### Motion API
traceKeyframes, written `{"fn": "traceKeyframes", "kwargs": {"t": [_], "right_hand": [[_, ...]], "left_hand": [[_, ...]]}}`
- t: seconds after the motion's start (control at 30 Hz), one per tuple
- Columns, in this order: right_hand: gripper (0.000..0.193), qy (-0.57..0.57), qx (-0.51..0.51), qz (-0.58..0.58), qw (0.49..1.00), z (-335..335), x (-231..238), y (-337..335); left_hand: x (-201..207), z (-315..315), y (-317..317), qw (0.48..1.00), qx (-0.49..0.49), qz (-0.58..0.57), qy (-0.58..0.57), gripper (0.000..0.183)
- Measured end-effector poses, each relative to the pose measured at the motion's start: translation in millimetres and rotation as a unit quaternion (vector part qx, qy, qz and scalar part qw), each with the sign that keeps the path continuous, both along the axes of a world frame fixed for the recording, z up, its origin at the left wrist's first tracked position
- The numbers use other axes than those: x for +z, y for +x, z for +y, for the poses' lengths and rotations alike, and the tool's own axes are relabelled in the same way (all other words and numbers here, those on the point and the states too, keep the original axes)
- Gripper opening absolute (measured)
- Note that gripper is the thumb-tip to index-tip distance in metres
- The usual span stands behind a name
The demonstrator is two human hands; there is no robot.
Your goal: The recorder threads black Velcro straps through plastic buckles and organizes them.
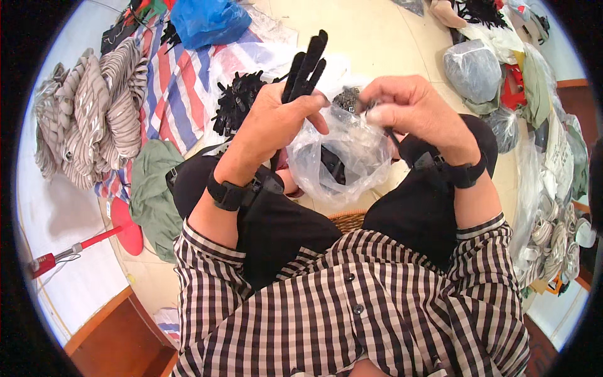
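My left hand (276,120) is closed around a few black fabric strips (306,70), their rounded ends pointing up past the fingers. To its right, my right hand (422,114) is pinched, thumb against forefinger, on something small and dark that I cannot make out. Between my knees and below both hands sits an open clear plastic bag (352,135). Dark pieces (331,164) show inside it. Just beyond the bag lies a clump of small dark metallic-looking bits (347,98). A pile of black strips (236,103) lies on white plastic left of my left hand.
Striped grey-beige bundles (91,119) are heaped at far left beside a red, white and blue striped sheet (179,94). A blue plastic bag (210,24) lies beyond. Stuffed clear bags (472,70) and cloth line the right. A wicker edge (347,221) shows between my thighs.
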State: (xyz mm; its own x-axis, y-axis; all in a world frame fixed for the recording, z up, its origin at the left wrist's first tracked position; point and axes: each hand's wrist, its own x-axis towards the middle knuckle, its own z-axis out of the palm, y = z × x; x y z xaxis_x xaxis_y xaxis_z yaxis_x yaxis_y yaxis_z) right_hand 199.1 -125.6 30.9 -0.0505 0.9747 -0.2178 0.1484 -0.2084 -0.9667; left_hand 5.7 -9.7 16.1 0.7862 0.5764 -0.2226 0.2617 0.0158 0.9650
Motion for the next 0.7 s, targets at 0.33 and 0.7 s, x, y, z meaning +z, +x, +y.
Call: {"fn": "traceKeyframes", "kwargs": {"t": [0.33, 0.7], "right_hand": [[0.022, 0.084, 0.065, -0.169, 0.98, -0.7, -6.1, -19.3], [0.024, -0.035, -0.021, 0.185, 0.982, 2.8, -0.4, -9.2]], "left_hand": [[-9.7, -8.7, 3.5, 0.988, -0.068, 0.034, -0.137, 0.022], [1.4, -7.4, -6.4, 0.962, -0.001, -0.121, -0.246, 0.018]]}}
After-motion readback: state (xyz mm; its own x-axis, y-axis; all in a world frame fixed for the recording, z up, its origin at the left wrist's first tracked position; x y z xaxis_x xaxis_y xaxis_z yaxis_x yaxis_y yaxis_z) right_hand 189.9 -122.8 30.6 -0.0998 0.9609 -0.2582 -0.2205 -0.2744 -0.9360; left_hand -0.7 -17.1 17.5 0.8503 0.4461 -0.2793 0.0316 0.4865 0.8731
